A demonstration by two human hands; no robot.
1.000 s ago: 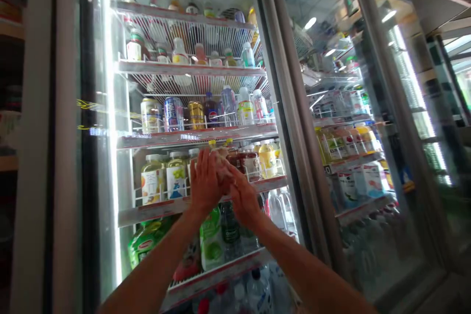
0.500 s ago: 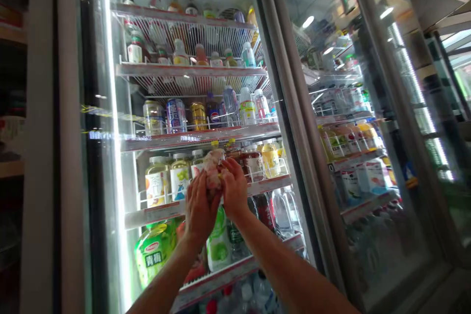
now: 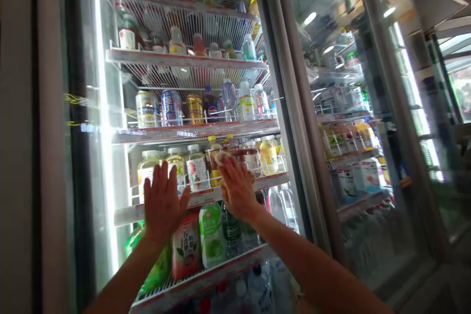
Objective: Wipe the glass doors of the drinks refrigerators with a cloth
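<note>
The right hand [image 3: 238,191], flattened, grasps a bunched, pale pinkish cloth [image 3: 222,158], mostly hidden beneath it, at the glass door [image 3: 186,134]; farther left, the left hand [image 3: 162,203] is released, fingers raised, near shelved bottles [image 3: 197,171].

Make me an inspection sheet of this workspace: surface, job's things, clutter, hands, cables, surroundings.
Surface: upright glass door with reflections; fine marks cannot be judged.
Job's things: pale cloth, mostly hidden behind the right hand.
Clutter: no loose items seen on the glass; cans and bottles stand on shelves behind it.
Hands: left hand open, fingers up, contact with the glass unclear; right hand over the cloth, grip unclear.
Cables: nothing seen.
Surroundings: bright light strip at the picture's left; metal post and another stocked cooler section at its right.
</note>
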